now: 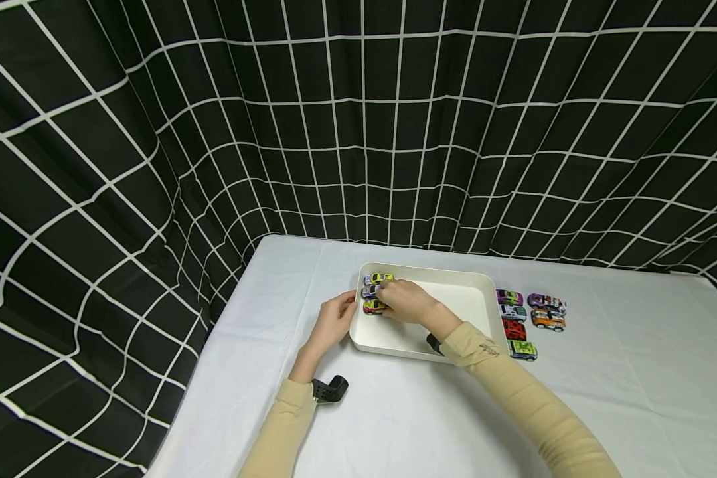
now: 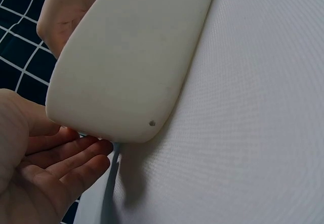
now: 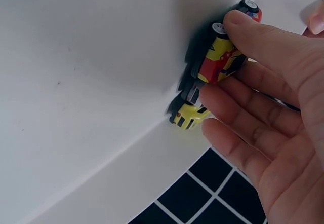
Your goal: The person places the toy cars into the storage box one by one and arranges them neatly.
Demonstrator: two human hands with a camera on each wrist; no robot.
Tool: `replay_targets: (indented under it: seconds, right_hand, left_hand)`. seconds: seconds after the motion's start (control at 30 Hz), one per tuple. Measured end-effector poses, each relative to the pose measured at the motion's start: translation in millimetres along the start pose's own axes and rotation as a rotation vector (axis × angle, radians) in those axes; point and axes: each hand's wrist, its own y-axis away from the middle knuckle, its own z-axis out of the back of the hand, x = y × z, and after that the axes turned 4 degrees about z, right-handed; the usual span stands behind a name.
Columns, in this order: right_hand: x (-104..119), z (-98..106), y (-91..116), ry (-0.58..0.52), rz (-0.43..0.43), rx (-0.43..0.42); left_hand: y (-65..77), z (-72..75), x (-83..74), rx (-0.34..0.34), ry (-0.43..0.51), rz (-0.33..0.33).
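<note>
Thumb and fingers of the person's right hand (image 1: 407, 302) pinch a red-and-yellow car (image 3: 214, 66) from its two sides, inside the white tray (image 1: 457, 302) near its left end. Beside it stand a grey car (image 1: 370, 291) and, farthest from the person, a yellow car (image 1: 382, 277), all three in a close row; whether the wheels of the pinched one bear on the tray floor cannot be told. It looks light and hard, probably a stiff plastic shell that will not give under a squeeze, so a gentle pinch should do. Its glossy paint may be a little slippery, and wheels that turn freely could let it roll if nudged lengthwise; the best hold is likely across the body above the wheels, though the thumb lies close to one of them. With its fingers loosely extended, the left hand (image 1: 333, 320) rests against the tray's end wall, a sensible spot, since so thin and seemingly light a tray could slide on the white cloth (image 1: 406, 425). Outside the right end lie four cars (image 1: 514, 330), with two more cars (image 1: 548, 321) beyond them.
</note>
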Motion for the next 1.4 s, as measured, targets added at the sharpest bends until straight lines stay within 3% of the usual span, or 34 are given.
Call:
replay_targets:
  seconds: [0.9, 1.13, 1.4]
  right_hand:
    - [3.8, -3.7, -7.9, -0.016, -0.017, 0.007]
    - [2.8, 2.0, -3.3, -0.025, -0.016, 0.011]
    - [-4.1, 15.2, 12.9, 0.051, -0.019, -0.028]
  left_hand:
    - [-0.1, -0.1, -0.4, -0.005, 0.000, -0.008]
    - [0.3, -0.2, -1.5, 0.006, 0.016, -0.001]
    - [-0.1, 0.0, -0.4, -0.006, 0.017, 0.005]
